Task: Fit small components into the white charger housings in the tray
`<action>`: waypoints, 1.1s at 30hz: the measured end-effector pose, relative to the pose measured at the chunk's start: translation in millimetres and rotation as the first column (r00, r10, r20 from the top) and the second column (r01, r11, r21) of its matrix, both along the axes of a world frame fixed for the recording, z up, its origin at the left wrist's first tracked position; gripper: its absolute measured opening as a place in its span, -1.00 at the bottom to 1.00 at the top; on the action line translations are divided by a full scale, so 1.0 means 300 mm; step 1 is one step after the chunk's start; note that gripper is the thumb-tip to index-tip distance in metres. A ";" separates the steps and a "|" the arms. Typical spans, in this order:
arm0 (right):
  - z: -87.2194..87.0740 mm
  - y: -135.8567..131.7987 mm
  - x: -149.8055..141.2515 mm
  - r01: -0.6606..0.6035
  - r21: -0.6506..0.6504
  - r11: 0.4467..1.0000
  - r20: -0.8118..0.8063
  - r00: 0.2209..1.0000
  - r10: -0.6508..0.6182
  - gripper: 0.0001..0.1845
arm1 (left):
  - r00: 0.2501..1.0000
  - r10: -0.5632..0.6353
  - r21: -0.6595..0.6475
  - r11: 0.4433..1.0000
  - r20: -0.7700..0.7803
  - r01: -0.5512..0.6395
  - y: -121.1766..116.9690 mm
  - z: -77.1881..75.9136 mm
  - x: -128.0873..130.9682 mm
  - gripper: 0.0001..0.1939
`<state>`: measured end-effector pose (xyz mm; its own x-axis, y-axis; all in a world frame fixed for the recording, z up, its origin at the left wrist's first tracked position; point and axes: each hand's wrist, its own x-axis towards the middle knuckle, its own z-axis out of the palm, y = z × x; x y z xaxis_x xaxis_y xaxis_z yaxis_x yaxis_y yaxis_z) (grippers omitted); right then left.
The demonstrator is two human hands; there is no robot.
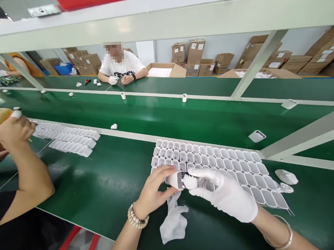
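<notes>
Over the counter [103, 194], beside rows of cups [228, 164]: left hand [151, 192] pinches shell [173, 180], thumb and fingers astride it; gloved right hand [232, 196], fingers slightly parted, grips white part [190, 182] at shell's dark end.

The table [116, 164] is showing dark green, white cups [212, 161] are lining its far edge, a whitish bag [174, 224] is lying toward its near edge, the right hand [227, 194] is wearing a white glove [238, 204], and the held white piece [173, 180] is showing grey and black.
</notes>
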<state>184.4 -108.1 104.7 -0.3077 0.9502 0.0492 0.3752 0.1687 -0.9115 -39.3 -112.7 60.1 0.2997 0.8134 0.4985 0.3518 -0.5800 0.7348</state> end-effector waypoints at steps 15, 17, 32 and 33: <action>-0.023 -0.023 0.005 0.020 -0.062 0.998 0.181 0.983 -0.009 -0.61 | 0.999 0.000 0.070 0.998 -0.036 0.002 0.001 0.005 0.004 -0.62; -0.019 -0.023 0.000 0.002 -0.089 0.996 0.190 0.982 0.015 -0.63 | 0.999 -0.016 0.066 0.998 -0.050 0.019 0.001 0.006 0.002 -0.63; 0.008 -0.009 -0.029 -0.044 -0.087 0.995 0.202 0.977 0.061 -0.68 | 0.994 -0.047 0.045 0.998 -0.095 0.051 0.003 0.010 -0.004 -0.65; 0.006 -0.008 -0.028 -0.037 -0.089 0.995 0.202 0.978 0.055 -0.67 | 0.995 -0.043 0.038 0.998 -0.089 0.047 0.001 0.011 -0.003 -0.64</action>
<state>176.1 -110.5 106.6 -0.3464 0.9329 -0.0986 0.5484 0.1161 -0.8281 -40.3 -112.2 63.4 0.3796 0.7781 0.5004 0.3870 -0.6249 0.6780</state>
